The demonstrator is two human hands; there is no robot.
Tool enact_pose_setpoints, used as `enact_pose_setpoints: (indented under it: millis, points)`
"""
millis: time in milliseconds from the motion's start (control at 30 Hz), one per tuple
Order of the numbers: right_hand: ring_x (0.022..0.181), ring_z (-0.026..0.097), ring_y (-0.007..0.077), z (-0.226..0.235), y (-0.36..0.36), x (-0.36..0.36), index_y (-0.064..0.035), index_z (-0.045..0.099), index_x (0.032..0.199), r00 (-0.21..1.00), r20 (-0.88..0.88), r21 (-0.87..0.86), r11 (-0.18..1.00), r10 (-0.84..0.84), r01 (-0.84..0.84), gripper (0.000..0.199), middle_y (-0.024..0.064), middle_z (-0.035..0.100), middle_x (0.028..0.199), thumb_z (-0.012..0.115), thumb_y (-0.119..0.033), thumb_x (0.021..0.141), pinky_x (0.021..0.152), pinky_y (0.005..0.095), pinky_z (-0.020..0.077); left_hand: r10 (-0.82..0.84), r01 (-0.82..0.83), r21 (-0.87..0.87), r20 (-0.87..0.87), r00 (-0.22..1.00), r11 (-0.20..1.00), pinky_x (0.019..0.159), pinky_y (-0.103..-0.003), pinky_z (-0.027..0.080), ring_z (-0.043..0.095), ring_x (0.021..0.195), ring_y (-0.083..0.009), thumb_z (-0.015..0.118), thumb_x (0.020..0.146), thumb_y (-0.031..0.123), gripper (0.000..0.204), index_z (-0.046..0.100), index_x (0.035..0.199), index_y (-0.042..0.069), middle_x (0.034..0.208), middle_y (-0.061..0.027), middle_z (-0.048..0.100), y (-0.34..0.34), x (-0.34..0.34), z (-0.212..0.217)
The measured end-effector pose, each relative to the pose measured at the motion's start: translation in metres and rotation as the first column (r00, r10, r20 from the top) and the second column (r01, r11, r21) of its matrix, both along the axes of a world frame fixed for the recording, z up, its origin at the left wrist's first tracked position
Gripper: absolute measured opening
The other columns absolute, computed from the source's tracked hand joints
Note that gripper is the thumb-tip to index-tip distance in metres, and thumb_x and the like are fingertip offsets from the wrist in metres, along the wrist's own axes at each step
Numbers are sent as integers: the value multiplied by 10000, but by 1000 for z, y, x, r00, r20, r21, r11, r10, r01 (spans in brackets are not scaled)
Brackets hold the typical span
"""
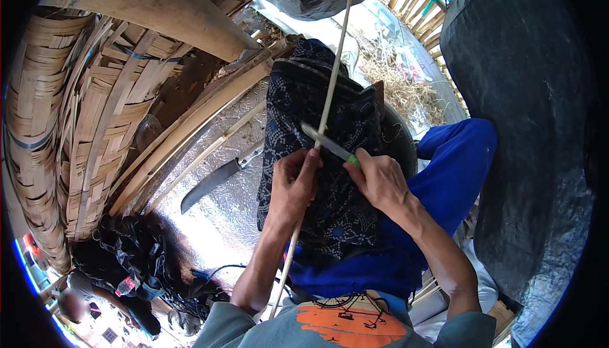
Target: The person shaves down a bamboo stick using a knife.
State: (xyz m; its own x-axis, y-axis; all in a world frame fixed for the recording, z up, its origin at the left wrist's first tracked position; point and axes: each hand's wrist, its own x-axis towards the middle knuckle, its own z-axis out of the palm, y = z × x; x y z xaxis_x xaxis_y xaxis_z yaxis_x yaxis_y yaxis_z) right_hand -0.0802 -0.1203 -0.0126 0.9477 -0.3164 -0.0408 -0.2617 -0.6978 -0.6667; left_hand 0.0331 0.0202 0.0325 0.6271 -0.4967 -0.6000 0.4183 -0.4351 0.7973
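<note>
Seated work, both hands over the lap. Pale strip (330,88) runs lengthwise up the middle, over a dark patterned cloth (282,110) spread across the legs; its far end passes out of the top of the view, its near part slants down inside the left forearm.

Left hand (292,183): fingers closed round the strip, thumb pressed along it. Right hand (382,182): fingers curled tight on the green handle of a small knife (334,147), the blade lying across the strip just beyond the left thumb (whether the edge bites or merely rests, I cannot tell).

Progress, as I judge it: mid-work on this piece. The strip is already slender and parted from any broader stock, and it reads as one unbroken length. Its surface is too small in view to sort dressed stretches from rough ones, so the share done stays uncertain. The knife is on it, so I take this piece as unfinished, with at least the stretch at the blade left to treat.

Nearby, left of the cloth: a large knife (210,186) with a dark blade, out of both hands; beyond it, split bamboo lengths (190,129), much thicker than the strip. No count of finished pieces possible from here.
</note>
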Motion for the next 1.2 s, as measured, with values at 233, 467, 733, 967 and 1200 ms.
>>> enact_pose_setpoints:
  millis: [233, 467, 733, 967, 1200]
  points:
    - [513, 612, 390, -18, -8, 22, -26, 520, 760, 992, 20, -25, 991, -127, 128, 319, 192, 566, 527, 573, -273, 954, 423, 463, 471, 49, -51, -21, -85, 995, 998, 384, -222, 251, 382, 390, -32, 513, 1001, 288, 339, 604, 812, 21, 467, 58, 417, 4, -12, -1]
    - [374, 497, 210, -24, -70, 41, -30, 547, 768, 951, 78, 7, 954, -300, 300, 336, 73, 480, 453, 473, -252, 1010, 384, 380, 398, -68, 66, -26, -64, 996, 997, 393, -236, 257, 400, 397, -38, 523, 993, 290, 359, 606, 792, 4, 472, 43, 433, 9, -11, 7]
    - [424, 505, 355, 7, -32, -17, -25, 450, 706, 984, 177, 171, 985, -35, 4, 412, 145, 408, 468, 465, -309, 1004, 408, 426, 326, -120, 117, 54, 65, 991, 992, 415, -248, 318, 447, 421, -55, 531, 984, 255, 332, 618, 814, -16, 487, 12, 466, 2, -12, 4]
    - [489, 599, 358, 11, -11, -22, -27, 492, 743, 994, -111, 5, 1000, 22, -22, 356, 165, 523, 494, 510, -287, 987, 410, 402, 447, -246, 126, 261, 504, 828, 957, 430, -324, 393, 560, 411, -239, 588, 926, 161, 252, 642, 770, -29, 518, -131, 576, -5, -21, -3]
    - [494, 585, 385, -17, -35, -6, 9, 534, 802, 983, -58, -44, 984, -173, 171, 342, 183, 532, 504, 492, -268, 998, 436, 466, 430, -235, 130, 247, 467, 852, 960, 464, -362, 439, 620, 491, -313, 608, 900, 132, 196, 657, 789, -22, 565, -179, 589, -3, -35, 5]
